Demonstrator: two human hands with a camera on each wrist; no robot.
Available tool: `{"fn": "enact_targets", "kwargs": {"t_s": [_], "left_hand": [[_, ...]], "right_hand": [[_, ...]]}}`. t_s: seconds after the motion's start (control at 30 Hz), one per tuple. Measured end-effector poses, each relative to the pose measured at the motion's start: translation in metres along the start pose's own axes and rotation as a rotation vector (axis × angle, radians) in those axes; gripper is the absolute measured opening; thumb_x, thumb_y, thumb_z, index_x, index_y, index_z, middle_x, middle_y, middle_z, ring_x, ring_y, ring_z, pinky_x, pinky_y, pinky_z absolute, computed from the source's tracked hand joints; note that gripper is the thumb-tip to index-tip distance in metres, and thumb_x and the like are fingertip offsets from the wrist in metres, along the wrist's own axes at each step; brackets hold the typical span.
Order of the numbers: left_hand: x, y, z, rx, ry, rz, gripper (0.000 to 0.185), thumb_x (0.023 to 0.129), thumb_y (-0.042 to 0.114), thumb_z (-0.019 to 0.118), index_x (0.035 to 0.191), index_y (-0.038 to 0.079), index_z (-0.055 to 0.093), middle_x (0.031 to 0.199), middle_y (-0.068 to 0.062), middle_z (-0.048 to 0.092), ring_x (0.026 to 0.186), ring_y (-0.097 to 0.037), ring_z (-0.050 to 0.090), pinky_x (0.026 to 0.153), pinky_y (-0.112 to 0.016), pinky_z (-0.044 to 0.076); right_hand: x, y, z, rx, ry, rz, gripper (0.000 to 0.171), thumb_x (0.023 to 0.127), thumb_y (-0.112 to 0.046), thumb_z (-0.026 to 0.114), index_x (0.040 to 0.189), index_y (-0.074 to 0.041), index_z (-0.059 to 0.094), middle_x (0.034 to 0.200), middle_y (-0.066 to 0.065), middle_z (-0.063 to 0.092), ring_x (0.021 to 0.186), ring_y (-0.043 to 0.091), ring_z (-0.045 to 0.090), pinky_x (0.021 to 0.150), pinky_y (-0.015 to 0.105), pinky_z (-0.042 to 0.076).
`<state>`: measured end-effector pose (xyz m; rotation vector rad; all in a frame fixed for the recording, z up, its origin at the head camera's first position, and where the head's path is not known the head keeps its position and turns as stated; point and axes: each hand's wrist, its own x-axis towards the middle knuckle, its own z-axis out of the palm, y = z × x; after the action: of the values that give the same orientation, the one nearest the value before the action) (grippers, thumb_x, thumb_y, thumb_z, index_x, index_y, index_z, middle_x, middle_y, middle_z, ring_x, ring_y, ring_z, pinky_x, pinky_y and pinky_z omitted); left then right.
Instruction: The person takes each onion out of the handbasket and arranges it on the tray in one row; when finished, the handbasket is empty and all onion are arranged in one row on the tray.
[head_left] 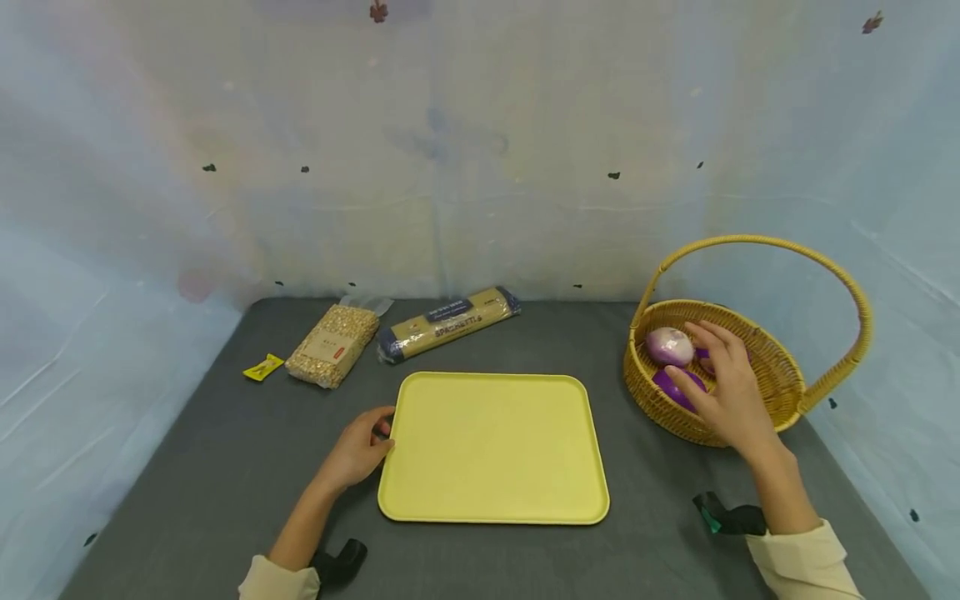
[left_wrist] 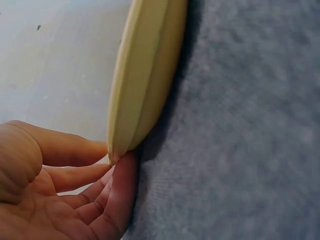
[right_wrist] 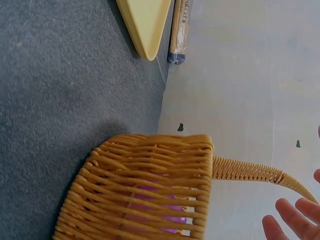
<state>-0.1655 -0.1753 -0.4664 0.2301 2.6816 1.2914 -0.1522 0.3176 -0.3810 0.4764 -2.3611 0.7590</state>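
Note:
My left hand [head_left: 356, 450] pinches the left rim of a yellow rectangular tray [head_left: 495, 450] that lies on the grey table. In the left wrist view, the thumb and fingers meet at the edge of the tray [left_wrist: 142, 80]. Over the wicker basket [head_left: 667, 417] at the right, my right hand [head_left: 735, 396] hovers with its fingers spread and nothing held. Inside the basket are a purple-and-white onion [head_left: 667, 346] and a shiny purple round item [head_left: 677, 387]. Another purple item is partly hidden behind the fingers. The right wrist view catches only some fingertips [right_wrist: 295, 217], apart from the basket.
A pack of spaghetti [head_left: 450, 323] lies behind the tray. Left of it are a clear bag of pale grains [head_left: 333, 343] and a small yellow packet [head_left: 263, 367]. The basket's tall arched handle [head_left: 757, 240] rises beside the right hand. A pale curtain [head_left: 480, 167] surrounds the table.

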Motion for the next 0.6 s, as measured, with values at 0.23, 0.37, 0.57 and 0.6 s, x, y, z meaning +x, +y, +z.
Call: {"fn": "enact_targets", "kwargs": {"t_s": [0.23,0.37,0.57,0.6], "left_hand": [[-0.001,-0.001,0.0,-0.098,-0.011,-0.051,0.049,0.087,-0.004,0.056,0.134,-0.001,0.045,0.093,-0.012,0.051,0.065,-0.018,0.049,0.052,-0.03,0.048],[0.0,-0.002,0.0,-0.121,-0.015,-0.056,0.049,0.087,-0.004,0.056,0.134,-0.001,0.044,0.092,-0.012,0.051,0.064,-0.019,0.051,0.051,-0.031,0.049],[0.001,-0.005,0.001,-0.126,-0.021,-0.046,0.05,0.086,-0.005,0.056,0.134,-0.001,0.044,0.091,-0.011,0.051,0.064,-0.019,0.051,0.051,-0.03,0.049],[0.001,-0.005,0.001,-0.128,-0.021,-0.044,0.05,0.086,-0.006,0.056,0.134,-0.001,0.044,0.091,-0.012,0.051,0.064,-0.019,0.051,0.051,-0.03,0.049]], "right_hand": [[0.002,0.002,-0.006,-0.026,0.026,0.017,0.067,0.075,-0.004,0.074,0.136,-0.003,0.045,0.134,0.021,0.041,0.112,0.034,0.043,0.093,0.029,0.036],[0.003,0.004,-0.009,-0.045,0.03,0.032,0.067,0.075,-0.004,0.074,0.136,-0.003,0.045,0.134,0.021,0.041,0.111,0.037,0.044,0.085,0.039,0.036],[0.005,0.008,-0.013,-0.063,0.029,0.05,0.07,0.076,-0.004,0.073,0.138,-0.007,0.043,0.135,0.02,0.04,0.105,0.032,0.046,0.083,0.025,0.035],[0.006,0.009,-0.014,-0.062,0.029,0.051,0.07,0.076,-0.004,0.073,0.139,-0.007,0.043,0.136,0.02,0.04,0.107,0.033,0.046,0.085,0.028,0.036]]}}
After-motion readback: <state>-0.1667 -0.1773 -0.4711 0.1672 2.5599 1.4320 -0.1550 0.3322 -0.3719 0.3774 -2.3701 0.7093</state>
